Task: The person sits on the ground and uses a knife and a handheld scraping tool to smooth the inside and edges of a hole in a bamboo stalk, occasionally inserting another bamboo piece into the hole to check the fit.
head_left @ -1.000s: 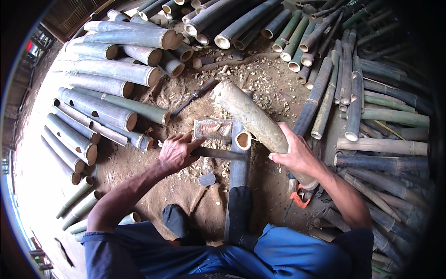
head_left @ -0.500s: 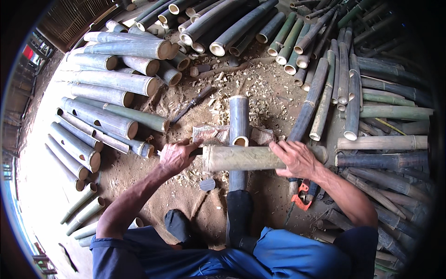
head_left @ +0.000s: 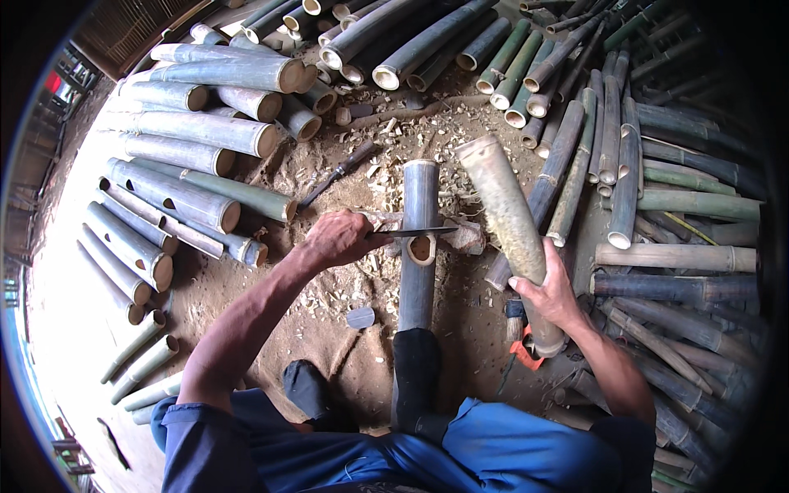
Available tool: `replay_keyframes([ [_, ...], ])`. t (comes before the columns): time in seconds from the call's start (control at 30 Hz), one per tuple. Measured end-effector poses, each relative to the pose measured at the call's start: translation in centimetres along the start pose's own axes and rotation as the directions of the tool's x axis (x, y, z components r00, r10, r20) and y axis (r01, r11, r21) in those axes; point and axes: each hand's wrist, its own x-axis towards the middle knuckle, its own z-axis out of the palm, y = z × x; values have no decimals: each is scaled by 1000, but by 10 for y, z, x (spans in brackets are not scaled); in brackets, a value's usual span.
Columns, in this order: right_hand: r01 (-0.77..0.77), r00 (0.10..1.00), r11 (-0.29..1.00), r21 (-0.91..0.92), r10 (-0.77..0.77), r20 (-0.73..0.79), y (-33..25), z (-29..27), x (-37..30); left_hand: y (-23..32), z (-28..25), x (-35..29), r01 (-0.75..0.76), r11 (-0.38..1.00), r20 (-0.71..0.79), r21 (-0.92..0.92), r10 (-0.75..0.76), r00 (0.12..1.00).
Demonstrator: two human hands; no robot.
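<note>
My left hand (head_left: 341, 238) is closed round the handle of a knife (head_left: 426, 232), whose dark blade points right across a grey bamboo tube (head_left: 418, 197). Just below the blade, a rounded hole (head_left: 422, 249) is cut in the tube's upper side. My dark-socked foot (head_left: 417, 366) rests on the tube's near part. My right hand (head_left: 552, 287) grips a thick, pale bamboo piece (head_left: 505, 205) near its lower end. That piece slants up and to the left, apart from the tube, with a rough, frayed patch along its side.
Wood chips (head_left: 386, 185) litter the ground beyond the tube. A chisel-like tool (head_left: 339, 172) lies there. Bamboo pieces (head_left: 197, 135) lie stacked at left, some with holes; more bamboo (head_left: 678, 256) is piled at right. An orange-handled tool (head_left: 523, 356) sits beside my right arm.
The pale bamboo piece has swung from lying level across the tube to a steep slant at right. My left hand has moved forward and right, and the knife blade now shows over the tube.
</note>
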Motion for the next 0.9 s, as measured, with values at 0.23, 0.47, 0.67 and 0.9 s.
replay_keyframes([
  [0.23, -127, 990, 987, 94, 121, 66, 5, -1, -25, -5, 10, -5, 16, 998, -5, 62, -16, 1000],
  [0.47, -204, 936, 976, -75, 217, 276, -21, -10, -24, -1, 12, -3, 43, 993, -14, 112, -42, 999],
  [0.67, -31, 999, 999, -5, 32, 29, -23, -9, -27, -11, 12, 1, 93, 994, 83, 62, -98, 992],
  [0.9, -239, 950, 962, -132, 260, 171, -30, -24, -13, -14, 16, 4, 73, 996, 54, 52, -76, 996],
])
